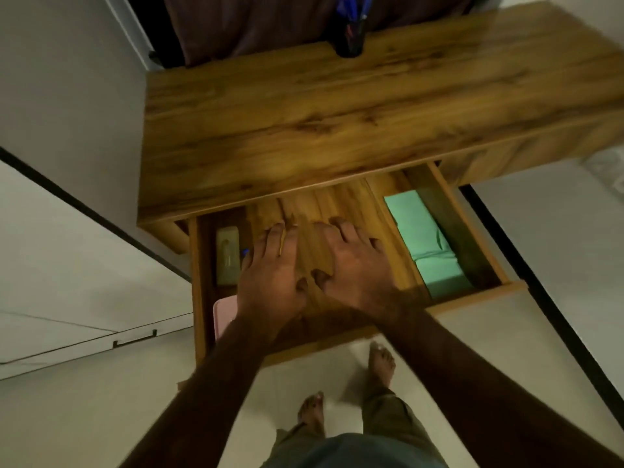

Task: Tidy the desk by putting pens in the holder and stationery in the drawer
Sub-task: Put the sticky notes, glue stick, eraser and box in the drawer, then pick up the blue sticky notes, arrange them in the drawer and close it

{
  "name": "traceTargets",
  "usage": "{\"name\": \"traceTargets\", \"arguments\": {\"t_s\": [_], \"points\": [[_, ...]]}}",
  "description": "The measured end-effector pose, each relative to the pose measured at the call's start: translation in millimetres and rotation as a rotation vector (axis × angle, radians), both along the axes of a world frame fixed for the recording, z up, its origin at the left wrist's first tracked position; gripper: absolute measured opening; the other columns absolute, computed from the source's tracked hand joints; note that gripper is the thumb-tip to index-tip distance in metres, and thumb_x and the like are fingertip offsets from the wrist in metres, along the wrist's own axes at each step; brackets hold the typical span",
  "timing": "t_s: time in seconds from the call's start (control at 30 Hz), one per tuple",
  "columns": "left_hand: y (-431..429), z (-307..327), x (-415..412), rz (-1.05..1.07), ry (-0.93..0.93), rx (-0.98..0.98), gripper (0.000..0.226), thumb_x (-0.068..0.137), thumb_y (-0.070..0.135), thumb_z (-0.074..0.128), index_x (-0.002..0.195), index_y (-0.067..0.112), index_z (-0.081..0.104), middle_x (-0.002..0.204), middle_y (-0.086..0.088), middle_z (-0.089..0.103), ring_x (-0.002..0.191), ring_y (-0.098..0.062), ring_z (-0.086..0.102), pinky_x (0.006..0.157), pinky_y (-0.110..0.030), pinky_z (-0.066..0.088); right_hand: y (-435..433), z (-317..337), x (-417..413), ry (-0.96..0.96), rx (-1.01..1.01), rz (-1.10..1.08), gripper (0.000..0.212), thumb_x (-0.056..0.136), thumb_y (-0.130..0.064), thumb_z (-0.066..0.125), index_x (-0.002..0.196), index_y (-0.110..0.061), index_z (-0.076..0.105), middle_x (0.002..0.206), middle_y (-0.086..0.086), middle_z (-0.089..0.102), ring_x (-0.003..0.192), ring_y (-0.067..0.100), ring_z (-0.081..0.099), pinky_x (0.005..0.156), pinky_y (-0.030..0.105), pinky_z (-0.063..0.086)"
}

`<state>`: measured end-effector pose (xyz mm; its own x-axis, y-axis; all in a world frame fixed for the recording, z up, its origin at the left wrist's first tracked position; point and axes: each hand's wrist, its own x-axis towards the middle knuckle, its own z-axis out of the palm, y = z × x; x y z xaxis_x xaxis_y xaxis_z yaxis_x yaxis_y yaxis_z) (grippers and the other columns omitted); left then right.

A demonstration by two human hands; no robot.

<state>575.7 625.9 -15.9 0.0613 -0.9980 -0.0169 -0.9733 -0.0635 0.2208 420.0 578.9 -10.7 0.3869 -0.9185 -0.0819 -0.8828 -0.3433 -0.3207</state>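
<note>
- Both hands are down in the open drawer (pixel 197 282); the left hand (pixel 270 278) and right hand (pixel 354 268) lie side by side with fingers straight and spread wide, holding nothing that shows.
- The stationery is already inside: a pale blocky item (pixel 228 255) just beside the left hand, a pink item (pixel 224 319) by the left wrist, and a green pad (pixel 422 238) along the right wall; the pens (pixel 354 5) stand in the pen holder (pixel 349 35) at the far edge of the counter (pixel 337 113).
- Risk: pushing the drawer in before the hands are out would trap the fingers under the counter's front edge.
- Risk: a sideways sweep of the left hand could knock the pale item against the wall; the drawer looks well extended, so leaning on it might strain or tip it.
- Hard to make out: the light is dim and the view blurred; I cannot tell whether the palms touch the drawer floor or hover; a small blue bit (pixel 245 252) by the left fingers is unidentifiable.
- Hidden: the drawer's back lies under the counter, and the pens are cut off at the top.
</note>
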Motion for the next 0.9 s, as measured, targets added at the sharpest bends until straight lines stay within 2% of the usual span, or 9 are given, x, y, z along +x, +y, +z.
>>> {"name": "traceTargets", "arguments": {"t_s": [0.17, 0.3, 0.47, 0.6, 0.9], "points": [[14, 16, -22, -0.152, -0.021, -0.033, 0.09, 0.079, 0.045, 0.072, 0.151, 0.023, 0.023, 0.158, -0.002, 0.026, 0.145, -0.026, 0.028, 0.111, -0.047, 0.039, 42, 9, -24, -0.007, -0.017, -0.163, 0.09, 0.079, -0.055, 0.068, 0.154, -0.035, 0.021, 0.159, -0.001, 0.027, 0.144, 0.025, 0.032, 0.111, 0.052, 0.034], [22, 24, -65, -0.308, 0.033, -0.043, 0.092, 0.077, 0.04, 0.076, 0.151, 0.022, 0.024, 0.158, -0.003, 0.027, 0.146, -0.023, 0.024, 0.114, -0.045, 0.036, 79, 10, -65, -0.015, -0.016, -0.304, 0.092, 0.077, -0.056, 0.067, 0.153, -0.036, 0.021, 0.159, -0.002, 0.027, 0.143, 0.024, 0.032, 0.111, 0.05, 0.036], [49, 22, -142, -0.528, 0.015, -0.056, 0.085, 0.079, 0.034, 0.075, 0.15, 0.022, 0.03, 0.158, -0.003, 0.03, 0.146, -0.023, 0.029, 0.114, -0.042, 0.036, 140, 5, -131, -0.037, -0.027, -0.553, 0.086, 0.079, -0.053, 0.065, 0.152, -0.034, 0.026, 0.156, -0.002, 0.033, 0.141, 0.023, 0.037, 0.108, 0.047, 0.04], [90, 12, -212, -0.721, -0.023, -0.027, 0.082, 0.082, 0.037, 0.073, 0.15, 0.022, 0.03, 0.158, -0.003, 0.031, 0.145, -0.022, 0.031, 0.112, -0.041, 0.04, 208, -6, -191, -0.045, 0.008, -0.746, 0.082, 0.082, -0.051, 0.064, 0.153, -0.033, 0.026, 0.157, -0.001, 0.032, 0.142, 0.024, 0.036, 0.109, 0.047, 0.039], [219, -16, -346, -1.049, -0.071, 0.131, 0.074, 0.089, 0.035, 0.063, 0.152, 0.023, 0.025, 0.161, 0.0, 0.024, 0.149, -0.021, 0.022, 0.116, -0.039, 0.031, 386, -33, -304, -0.103, 0.086, -1.107, 0.076, 0.085, -0.049, 0.063, 0.151, -0.03, 0.031, 0.154, -0.001, 0.036, 0.138, 0.024, 0.04, 0.106, 0.045, 0.04]]}}
